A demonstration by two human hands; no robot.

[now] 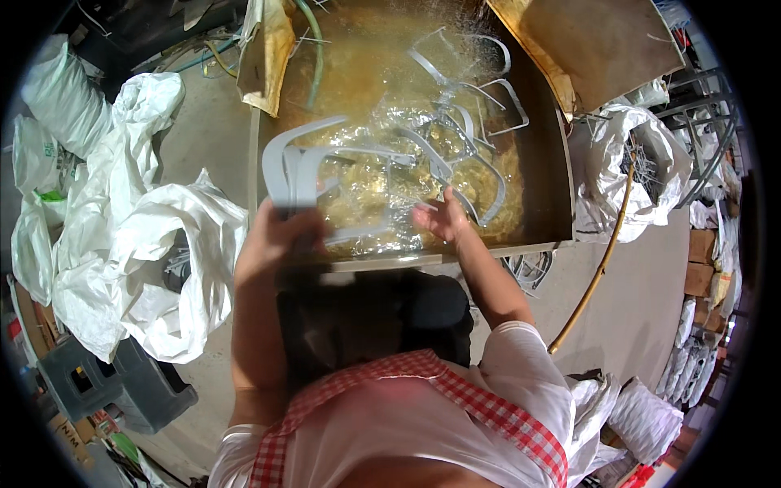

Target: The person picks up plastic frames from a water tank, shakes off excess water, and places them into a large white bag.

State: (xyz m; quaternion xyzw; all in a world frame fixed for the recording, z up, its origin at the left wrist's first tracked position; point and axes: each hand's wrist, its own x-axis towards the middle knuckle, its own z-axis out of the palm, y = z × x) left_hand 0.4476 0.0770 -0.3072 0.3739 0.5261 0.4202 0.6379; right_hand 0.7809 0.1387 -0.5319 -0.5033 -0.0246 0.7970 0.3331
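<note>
My left hand is closed around the lower ends of a few grey, U-shaped curved pieces, which look like handles or brackets. It holds them upright over the near left rim of a water-filled metal tank. My right hand is over the water near the tank's front edge, palm up with fingers apart. Beside its fingertips lies a grey curved piece; whether they touch it I cannot tell. Farther back, several similar grey frames lie loose in the cloudy, rippling water.
White woven sacks crowd the left side. At the right stands an open white sack of grey pieces, with a long wooden stick leaning on it. Brown boards flank the tank's far end, and a green hose enters it.
</note>
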